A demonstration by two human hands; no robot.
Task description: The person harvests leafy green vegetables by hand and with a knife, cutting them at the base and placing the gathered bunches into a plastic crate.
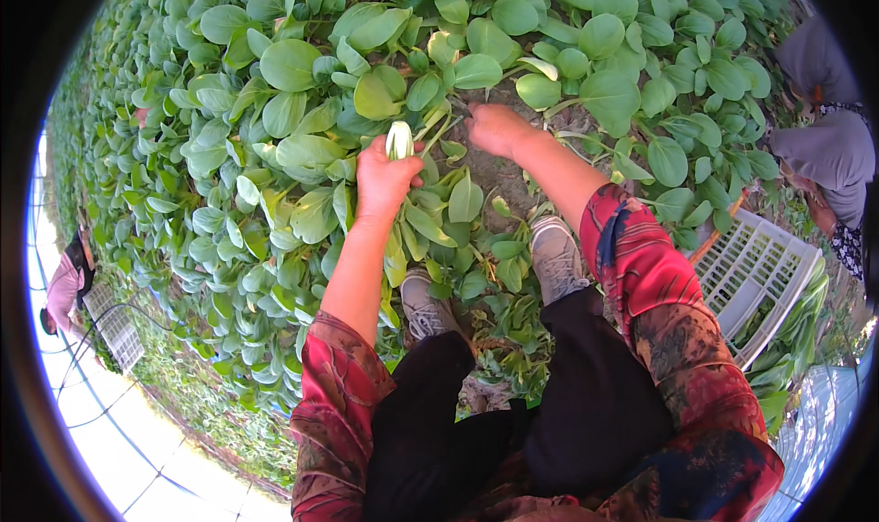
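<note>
My left hand (386,176) is closed round a leafy green, which looks like bok choy (399,141). Its pale cut-looking base points up out of the fist, and its leaves hang below the hand. To the right, my right hand (497,129) is curled low over bare soil (513,176) at the edge of the standing plants (476,41). Something thin and greyish shows by its fingertips, too small to make out. Several loose leaves (465,199) lie between my hands and my shoes.
My grey shoes (557,258) stand among low leaves. A white plastic crate (762,275) with greens beside it is at the right. Other people (829,156) crouch at the far right, and a person (66,288) is near another crate (114,328) at the left.
</note>
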